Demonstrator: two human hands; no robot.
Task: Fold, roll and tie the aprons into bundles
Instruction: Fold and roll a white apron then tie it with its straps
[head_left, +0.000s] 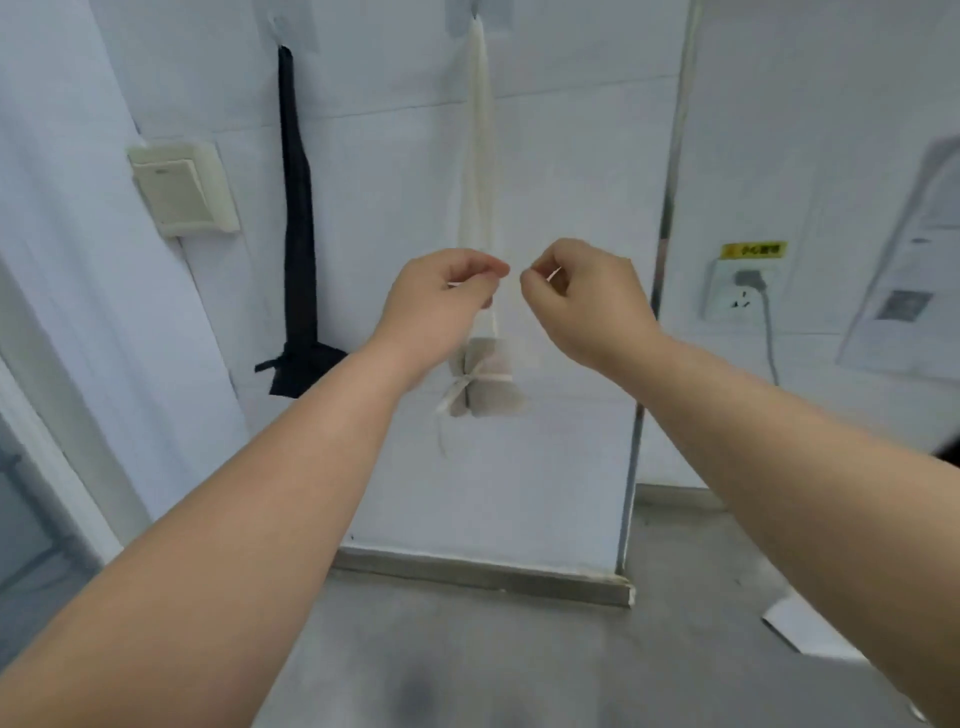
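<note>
Two bare forearms reached out over a grey floor (467, 670), where a white sheet (802, 629) lay to the right, near the foot of the wall. The left hand (441, 299) and the right hand (582, 304) were raised side by side, close together but not touching, both with fingers curled in and fingertip to thumb. Each appeared to pinch an end of a thin pale tie (554, 273), though blur hid how the strand ran between them. Just behind the hands hung the cream apron (475, 156), drawn into a long narrow band from a hook high on the white wall (571, 156). Its lower end was gathered into a small cream bundle (485, 384), bound round the middle with a bow whose loose end trailed below it. The left wrist covered part of that bundle. To its left a black apron (298, 234) hung the same way from its own hook and ended in a tied black bundle (301, 366) against the wall. Further left sat a cream switch plate (182, 189). On the right-hand panel a grey plug (750, 279) sat in a white socket (737, 299) under a yellow label (753, 250), its cable (770, 343) dropping down the wall, and beside it a printed notice (914, 260) was fixed at the frame's edge
</note>
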